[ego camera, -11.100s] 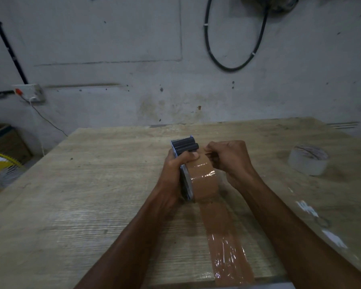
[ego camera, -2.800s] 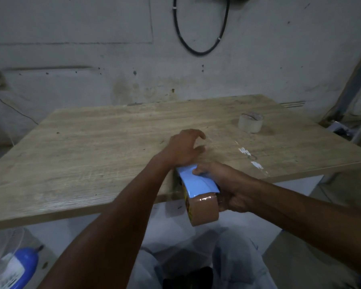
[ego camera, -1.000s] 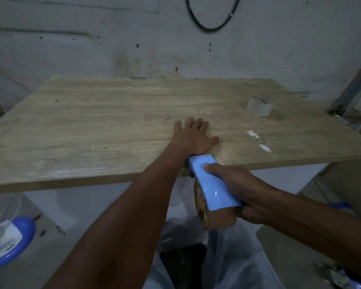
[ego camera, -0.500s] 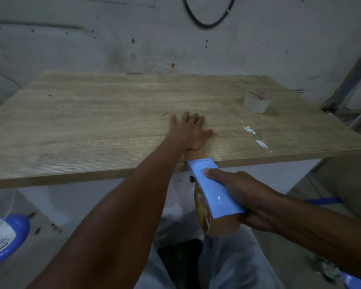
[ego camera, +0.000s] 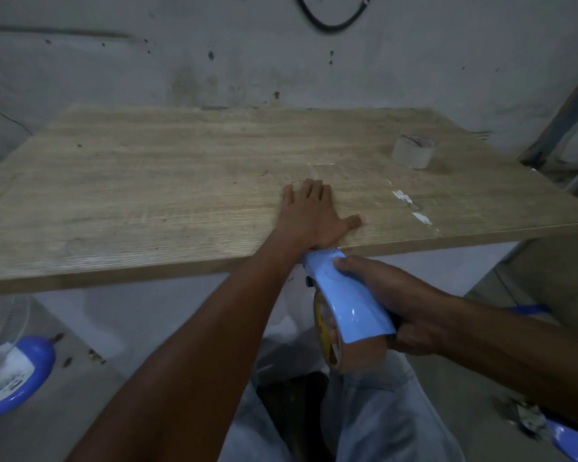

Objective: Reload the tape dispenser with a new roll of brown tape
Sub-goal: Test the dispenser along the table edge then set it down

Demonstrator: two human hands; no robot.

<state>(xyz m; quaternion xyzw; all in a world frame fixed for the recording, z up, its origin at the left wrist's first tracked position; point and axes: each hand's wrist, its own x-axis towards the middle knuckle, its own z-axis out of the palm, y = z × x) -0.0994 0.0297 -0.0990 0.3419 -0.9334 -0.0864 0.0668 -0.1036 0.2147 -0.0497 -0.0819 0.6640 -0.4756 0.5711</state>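
Note:
My right hand [ego camera: 391,305] grips the light blue tape dispenser [ego camera: 344,305] just below and in front of the table's near edge. A roll of brown tape [ego camera: 354,356] sits in the dispenser, its yellow core facing left. The dispenser's front end touches the wooden table's [ego camera: 147,195] edge beside my left wrist. My left hand [ego camera: 311,215] lies flat, palm down, fingers spread, on the tabletop near the front edge. Any tape under the palm is hidden.
A pale, near-spent tape roll [ego camera: 413,151] stands at the table's back right. White scraps [ego camera: 411,208] mark the right front of the top. A blue-based fan [ego camera: 10,371] stands on the floor at left. My legs are under the table edge.
The dispenser has stayed at the table edge in my right hand. My left hand remains pressed flat on the top; the view has shifted slightly.

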